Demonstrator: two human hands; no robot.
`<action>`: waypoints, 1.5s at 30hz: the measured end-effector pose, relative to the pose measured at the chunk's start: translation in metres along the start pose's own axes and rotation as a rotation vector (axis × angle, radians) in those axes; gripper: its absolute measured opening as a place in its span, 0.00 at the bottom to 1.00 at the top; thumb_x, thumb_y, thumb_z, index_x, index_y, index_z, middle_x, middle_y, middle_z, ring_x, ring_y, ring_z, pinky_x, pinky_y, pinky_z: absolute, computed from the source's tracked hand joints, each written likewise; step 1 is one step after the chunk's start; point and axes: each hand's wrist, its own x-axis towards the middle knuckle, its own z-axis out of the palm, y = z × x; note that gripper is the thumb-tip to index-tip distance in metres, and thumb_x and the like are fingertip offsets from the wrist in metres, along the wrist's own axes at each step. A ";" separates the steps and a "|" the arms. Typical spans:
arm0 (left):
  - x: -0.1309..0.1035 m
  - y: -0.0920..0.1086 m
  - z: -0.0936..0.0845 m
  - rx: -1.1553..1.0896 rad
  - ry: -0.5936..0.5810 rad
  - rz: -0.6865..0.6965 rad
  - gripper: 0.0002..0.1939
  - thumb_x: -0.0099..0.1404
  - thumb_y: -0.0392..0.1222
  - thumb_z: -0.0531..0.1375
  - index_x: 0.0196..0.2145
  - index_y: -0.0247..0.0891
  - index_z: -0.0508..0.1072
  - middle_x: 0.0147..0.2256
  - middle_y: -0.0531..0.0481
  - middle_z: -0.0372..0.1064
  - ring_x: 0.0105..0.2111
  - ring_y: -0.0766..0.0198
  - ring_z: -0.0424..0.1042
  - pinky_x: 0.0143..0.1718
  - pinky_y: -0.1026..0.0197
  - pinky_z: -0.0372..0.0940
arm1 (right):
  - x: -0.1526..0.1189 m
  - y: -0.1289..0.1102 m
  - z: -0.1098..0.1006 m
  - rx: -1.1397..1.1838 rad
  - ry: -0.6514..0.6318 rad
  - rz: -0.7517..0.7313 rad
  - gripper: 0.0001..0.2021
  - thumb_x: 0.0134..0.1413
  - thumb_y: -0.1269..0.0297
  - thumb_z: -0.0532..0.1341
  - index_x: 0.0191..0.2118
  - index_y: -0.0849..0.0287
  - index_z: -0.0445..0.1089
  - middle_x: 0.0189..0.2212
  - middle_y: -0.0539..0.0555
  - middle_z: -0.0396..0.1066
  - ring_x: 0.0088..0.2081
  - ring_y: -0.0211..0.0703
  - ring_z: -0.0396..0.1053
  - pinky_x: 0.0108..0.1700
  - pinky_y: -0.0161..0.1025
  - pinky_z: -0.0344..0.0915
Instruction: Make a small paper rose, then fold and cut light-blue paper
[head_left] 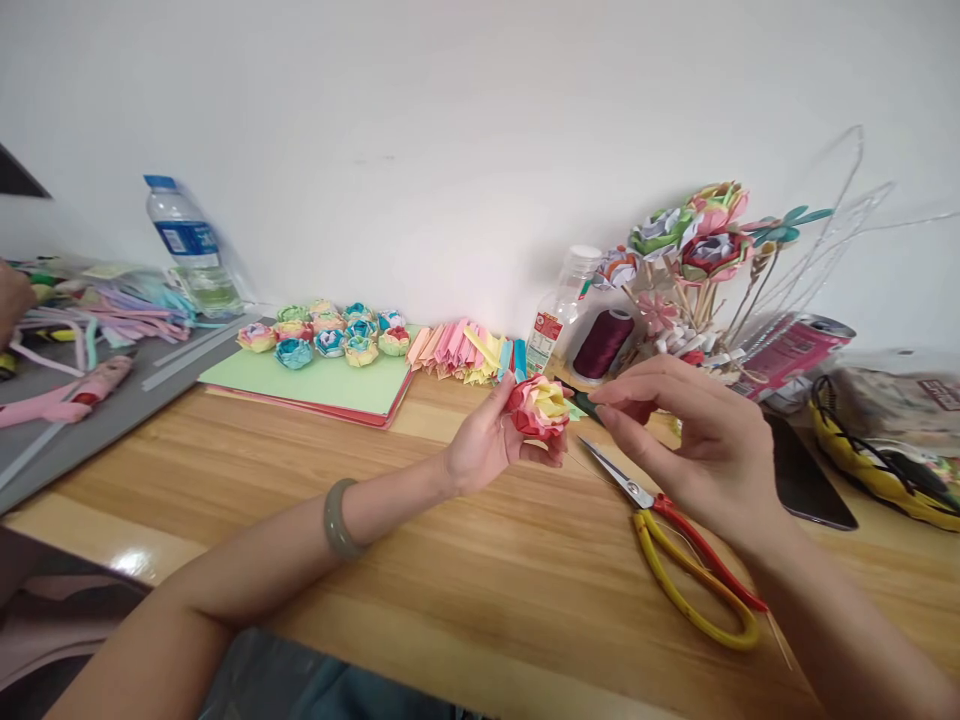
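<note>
My left hand [491,440] is closed around a paper flower [541,406] with red outer petals and a pale yellow centre. Just right of the flower, my right hand [675,440] is in a pinch, thumb and forefinger close together. A slim dark tool [583,402] runs from these fingertips toward the flower; its exact kind is hard to make out. Below the right hand lie scissors [660,510] with one red and one yellow handle, blades pointing toward the flower.
Several finished paper flowers [330,335] sit on green paper sheets [300,385]. Folded paper strips [457,350], a clear bottle [559,310], purple thread [602,345] and a flower bouquet [697,250] line the wall. A phone [810,475] lies right. Another person's hand [13,300] shows far left.
</note>
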 end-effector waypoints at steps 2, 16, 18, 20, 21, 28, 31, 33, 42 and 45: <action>0.000 -0.001 0.000 0.041 0.022 0.009 0.26 0.62 0.61 0.50 0.37 0.33 0.72 0.28 0.47 0.72 0.27 0.64 0.72 0.30 0.62 0.68 | 0.000 -0.002 0.003 -0.009 -0.055 0.004 0.06 0.51 0.75 0.60 0.34 0.57 0.69 0.28 0.50 0.67 0.28 0.35 0.64 0.28 0.35 0.62; 0.002 -0.008 0.001 0.184 0.141 0.174 0.30 0.51 0.66 0.58 0.39 0.37 0.71 0.27 0.50 0.70 0.29 0.64 0.71 0.33 0.58 0.68 | 0.001 -0.002 0.005 -0.048 -0.160 0.078 0.03 0.53 0.70 0.59 0.33 0.58 0.69 0.27 0.50 0.67 0.25 0.34 0.63 0.26 0.34 0.61; 0.002 -0.008 0.002 0.203 0.138 0.150 0.32 0.50 0.68 0.57 0.38 0.35 0.71 0.28 0.48 0.71 0.29 0.62 0.72 0.34 0.57 0.68 | 0.001 -0.004 0.005 -0.020 -0.164 0.122 0.03 0.53 0.70 0.58 0.32 0.57 0.68 0.25 0.50 0.66 0.25 0.34 0.63 0.26 0.34 0.61; 0.002 -0.008 0.002 0.206 0.130 0.129 0.34 0.50 0.69 0.56 0.39 0.34 0.71 0.29 0.47 0.72 0.30 0.61 0.72 0.34 0.56 0.68 | 0.002 -0.005 0.005 0.018 -0.187 0.164 0.03 0.53 0.70 0.58 0.29 0.57 0.67 0.24 0.49 0.66 0.24 0.34 0.62 0.25 0.34 0.61; 0.002 -0.008 0.002 0.203 0.127 0.122 0.34 0.50 0.69 0.56 0.40 0.34 0.71 0.30 0.46 0.72 0.30 0.61 0.72 0.35 0.56 0.68 | 0.002 -0.005 0.005 0.034 -0.200 0.184 0.04 0.52 0.70 0.58 0.28 0.57 0.67 0.24 0.49 0.66 0.24 0.34 0.62 0.25 0.33 0.61; 0.002 -0.010 0.002 0.245 0.167 0.147 0.32 0.50 0.68 0.56 0.36 0.34 0.70 0.27 0.49 0.71 0.28 0.64 0.71 0.33 0.57 0.68 | 0.000 -0.005 0.009 -0.043 -0.158 0.170 0.03 0.51 0.71 0.57 0.29 0.58 0.66 0.23 0.49 0.64 0.24 0.35 0.61 0.25 0.34 0.60; 0.002 -0.011 0.002 0.240 0.201 0.191 0.31 0.49 0.67 0.59 0.38 0.36 0.68 0.28 0.51 0.69 0.27 0.65 0.70 0.32 0.58 0.68 | -0.001 -0.002 0.009 0.020 -0.167 0.226 0.04 0.51 0.71 0.57 0.28 0.58 0.67 0.24 0.49 0.66 0.24 0.34 0.61 0.25 0.33 0.60; 0.003 -0.011 0.002 0.231 0.217 0.208 0.31 0.48 0.66 0.59 0.40 0.37 0.67 0.31 0.51 0.70 0.28 0.66 0.70 0.33 0.58 0.68 | -0.001 0.000 0.009 0.087 -0.206 0.299 0.04 0.51 0.69 0.58 0.27 0.58 0.69 0.24 0.50 0.68 0.24 0.34 0.62 0.25 0.33 0.60; 0.002 -0.012 -0.002 0.310 0.187 0.284 0.30 0.52 0.65 0.57 0.44 0.41 0.66 0.41 0.48 0.69 0.29 0.68 0.70 0.34 0.60 0.68 | 0.000 0.007 0.009 0.281 -0.231 0.526 0.10 0.48 0.58 0.62 0.30 0.60 0.69 0.23 0.51 0.70 0.25 0.37 0.65 0.25 0.34 0.61; 0.001 -0.012 -0.003 0.363 0.151 0.297 0.29 0.55 0.65 0.55 0.47 0.43 0.67 0.41 0.48 0.67 0.31 0.68 0.69 0.35 0.60 0.69 | 0.000 0.007 0.007 0.217 -0.229 0.466 0.08 0.50 0.60 0.61 0.28 0.59 0.70 0.24 0.51 0.70 0.25 0.36 0.65 0.25 0.33 0.60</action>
